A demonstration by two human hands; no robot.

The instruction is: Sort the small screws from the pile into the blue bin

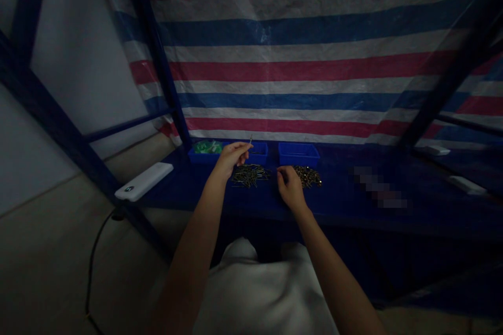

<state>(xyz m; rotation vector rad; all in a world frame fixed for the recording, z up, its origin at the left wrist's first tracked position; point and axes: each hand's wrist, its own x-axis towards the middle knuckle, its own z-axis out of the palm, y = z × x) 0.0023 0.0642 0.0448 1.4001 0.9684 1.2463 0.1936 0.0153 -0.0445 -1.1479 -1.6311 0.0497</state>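
My left hand (234, 157) is raised over the bench, thumb and forefinger pinching a thin metal screw (251, 138) that points upward. Below it lies a loose pile of long thin screws (251, 176). My right hand (290, 186) rests low over the bench with its fingers curled together, at the left edge of a heap of small brass-coloured metal pieces (308, 176). Whatever may be between those fingers is hidden from me. Behind the piles stand a blue tray (261, 153), partly covered by my left hand, and another blue tray (299, 155) to its right.
Green plastic packets (208, 147) fill a blue bin at the left. A white power bank (144, 181) lies at the blue bench's left end. White boxes (467, 185) are at the far right, past a blurred patch. Blue metal posts (157, 52) and a striped sheet (275, 31) enclose the bench.
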